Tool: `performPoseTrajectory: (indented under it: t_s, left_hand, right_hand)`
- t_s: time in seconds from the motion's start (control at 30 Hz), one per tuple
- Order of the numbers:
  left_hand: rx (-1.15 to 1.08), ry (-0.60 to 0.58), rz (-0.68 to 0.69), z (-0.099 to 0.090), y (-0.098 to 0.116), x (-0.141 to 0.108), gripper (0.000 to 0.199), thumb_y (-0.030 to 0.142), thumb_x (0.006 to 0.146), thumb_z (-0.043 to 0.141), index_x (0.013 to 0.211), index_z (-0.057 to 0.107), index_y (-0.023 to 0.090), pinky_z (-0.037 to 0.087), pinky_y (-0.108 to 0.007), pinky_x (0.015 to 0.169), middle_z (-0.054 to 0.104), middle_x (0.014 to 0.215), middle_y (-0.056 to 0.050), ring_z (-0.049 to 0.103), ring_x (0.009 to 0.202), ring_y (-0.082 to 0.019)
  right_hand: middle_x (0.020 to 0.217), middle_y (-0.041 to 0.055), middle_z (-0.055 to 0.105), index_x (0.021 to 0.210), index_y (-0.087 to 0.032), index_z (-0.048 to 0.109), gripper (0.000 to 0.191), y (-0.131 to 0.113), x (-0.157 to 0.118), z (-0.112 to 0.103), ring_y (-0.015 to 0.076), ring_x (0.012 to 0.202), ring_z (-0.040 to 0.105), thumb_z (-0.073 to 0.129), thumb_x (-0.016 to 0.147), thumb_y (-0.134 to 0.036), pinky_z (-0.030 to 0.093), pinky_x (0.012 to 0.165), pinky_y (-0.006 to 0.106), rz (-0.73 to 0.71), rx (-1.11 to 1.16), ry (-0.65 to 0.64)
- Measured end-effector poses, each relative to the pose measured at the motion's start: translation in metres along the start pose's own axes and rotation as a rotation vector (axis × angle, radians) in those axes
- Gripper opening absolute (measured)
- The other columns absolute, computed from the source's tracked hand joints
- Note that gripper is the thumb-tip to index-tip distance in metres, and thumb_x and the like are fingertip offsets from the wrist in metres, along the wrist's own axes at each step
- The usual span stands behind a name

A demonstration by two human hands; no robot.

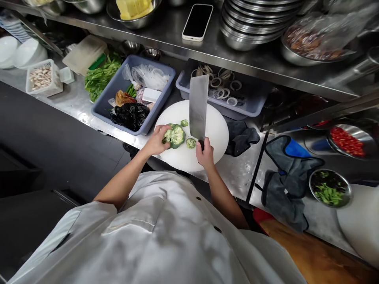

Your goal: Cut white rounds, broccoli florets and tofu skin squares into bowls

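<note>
On the round white cutting board [192, 162], my left hand [157, 141] has its fingers around the left side of a cut broccoli head [176, 136]. My right hand [205, 154] grips the dark handle of a cleaver [198, 105], whose broad blade points away from me over the board. Two small green pieces lie on the board: one [191, 143] between the broccoli head and the cleaver handle, the other [184, 122] farther back, left of the blade.
Behind the board are a blue-grey bin [98, 111] of bags and vegetables and another bin [251, 110] with white rings. A steel shelf [166, 39] overhangs them, bearing a phone [197, 21] and stacked bowls [251, 23]. Dark cloths [241, 138] lie right of the board.
</note>
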State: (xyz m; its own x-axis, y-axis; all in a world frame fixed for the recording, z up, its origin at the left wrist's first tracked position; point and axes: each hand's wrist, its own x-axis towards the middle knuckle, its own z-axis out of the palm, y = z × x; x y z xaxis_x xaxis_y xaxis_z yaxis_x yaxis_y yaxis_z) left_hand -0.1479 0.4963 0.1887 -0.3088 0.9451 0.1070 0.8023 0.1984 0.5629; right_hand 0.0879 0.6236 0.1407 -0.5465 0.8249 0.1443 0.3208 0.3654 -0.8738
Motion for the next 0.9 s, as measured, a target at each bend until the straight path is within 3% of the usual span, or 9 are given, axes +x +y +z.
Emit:
performPoseTrajectory:
  t_s: [0.13,0.3,0.5,0.63,0.73,0.9]
  left_hand:
    - [-0.086,0.116,-0.025,0.012,0.004,-0.002,0.035,0.03,0.091,0.064,0.125,0.065,0.024,0.05,-0.044,0.111,0.056,0.128,-0.009,0.06,0.122,-0.026]
    - [-0.144,0.044,0.091,0.006,-0.008,0.008,0.033,0.023,0.089,0.061,0.121,0.067,0.023,0.049,-0.042,0.113,0.055,0.133,-0.009,0.058,0.129,-0.026]
    - [-0.155,-0.032,0.208,-0.009,-0.029,0.031,0.032,0.022,0.088,0.06,0.119,0.067,0.022,0.049,-0.041,0.112,0.055,0.133,-0.01,0.057,0.129,-0.025]
    - [-0.181,-0.073,0.271,-0.009,-0.037,0.045,0.031,0.02,0.089,0.06,0.119,0.067,0.021,0.049,-0.042,0.112,0.056,0.13,-0.011,0.056,0.131,-0.026]
    - [-0.194,-0.08,0.277,-0.005,-0.043,0.053,0.031,0.022,0.088,0.064,0.119,0.067,0.022,0.049,-0.042,0.111,0.056,0.131,-0.011,0.057,0.129,-0.026]
    - [-0.214,-0.069,0.36,-0.003,-0.049,0.068,0.023,0.032,0.096,0.063,0.116,0.068,0.023,0.05,-0.044,0.108,0.061,0.127,-0.011,0.06,0.126,-0.027]
  right_hand:
    - [0.081,0.0074,0.069,0.107,-0.023,0.052,0.028,-0.014,-0.009,0.019,0.0251,0.072,0.068,0.041,0.105,-0.049,0.048,0.065,0.032,-0.178,-0.134,-0.019]
    - [0.09,0.0117,0.072,0.112,-0.021,0.053,0.025,-0.031,-0.01,0.036,0.0247,0.078,0.071,0.038,0.109,-0.041,0.052,0.066,0.032,-0.297,-0.223,0.027]
    - [0.094,0.0141,0.072,0.117,-0.019,0.053,0.024,-0.041,-0.013,0.069,0.0257,0.082,0.073,0.039,0.109,-0.037,0.056,0.067,0.033,-0.231,-0.295,0.128]
    - [0.092,0.0168,0.071,0.112,-0.018,0.052,0.031,-0.034,-0.006,0.092,0.0286,0.079,0.072,0.031,0.109,-0.04,0.056,0.064,0.038,-0.157,-0.342,0.097]
    - [0.084,0.0129,0.069,0.107,-0.02,0.051,0.031,-0.027,0.005,0.088,0.0272,0.072,0.068,0.031,0.108,-0.043,0.055,0.064,0.038,-0.094,-0.328,0.034]
    - [0.071,0.0001,0.062,0.106,-0.025,0.048,0.027,-0.026,0.021,0.053,0.0204,0.062,0.062,0.04,0.106,-0.051,0.05,0.062,0.031,0.044,-0.182,-0.027]
